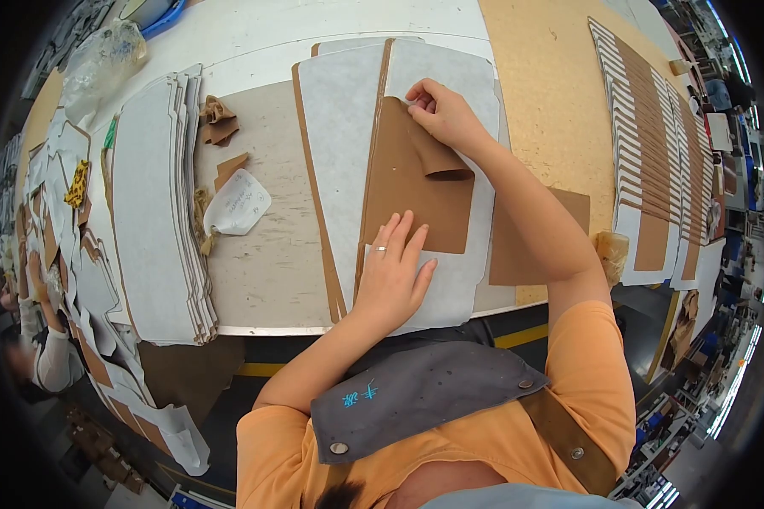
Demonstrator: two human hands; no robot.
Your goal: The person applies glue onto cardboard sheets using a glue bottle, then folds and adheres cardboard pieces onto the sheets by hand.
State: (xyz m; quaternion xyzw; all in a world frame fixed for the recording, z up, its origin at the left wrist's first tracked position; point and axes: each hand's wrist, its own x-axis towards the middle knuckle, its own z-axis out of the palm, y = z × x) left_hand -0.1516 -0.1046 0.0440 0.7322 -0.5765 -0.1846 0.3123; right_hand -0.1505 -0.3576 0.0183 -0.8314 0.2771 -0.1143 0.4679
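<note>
A brown leather-like sheet (399,187) lies over a white panel (450,293) with a brown edge strip. Its upper right part curls over into a loose roll beneath my right wrist. My right hand (441,113) has its fingers bent and closed at the sheet's top edge, in a pinch on it. My left hand (390,271) rests flat with fingers spread, the fingertips on the sheet's lower part and the palm over the white panel. Under these, to the left, another white panel (335,127) fans out with its brown edge showing.
A stack of white panels (153,204) stands to the left, with brown scraps (219,120) and a marked white piece (238,204) beside it. Another brown sheet (526,246) lies under my right forearm. Striped brown-and-white pieces (649,144) lie far right. Another person's sleeve (55,360) shows at far left.
</note>
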